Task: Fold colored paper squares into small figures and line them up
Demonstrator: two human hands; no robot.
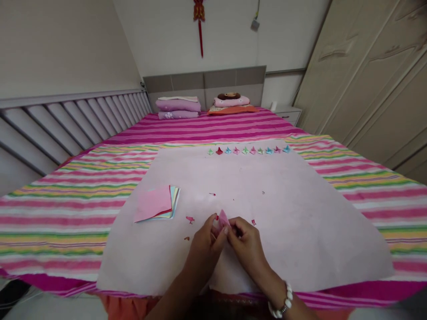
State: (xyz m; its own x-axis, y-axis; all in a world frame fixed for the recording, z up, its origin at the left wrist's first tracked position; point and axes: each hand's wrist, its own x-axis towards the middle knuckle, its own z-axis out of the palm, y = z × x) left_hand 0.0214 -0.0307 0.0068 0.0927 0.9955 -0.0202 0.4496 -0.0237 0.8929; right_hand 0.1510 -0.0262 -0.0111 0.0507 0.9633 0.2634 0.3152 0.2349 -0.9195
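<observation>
- Holding the pink folded paper (223, 218) together, the two hands meet above the near part of the pale sheet (300, 231).
- The left hand (204, 239) grasps this paper from its left side; the thumb presses on it.
- The right hand (247, 242) pinches the lower right edge between thumb and fingers.
- The paper stack (153, 203) lies to the left, with a pink square on top.
- Farther away, ten small folded shapes (245, 151) stand in one row.
- Small red scraps (190, 219) lie near both hands.
</observation>
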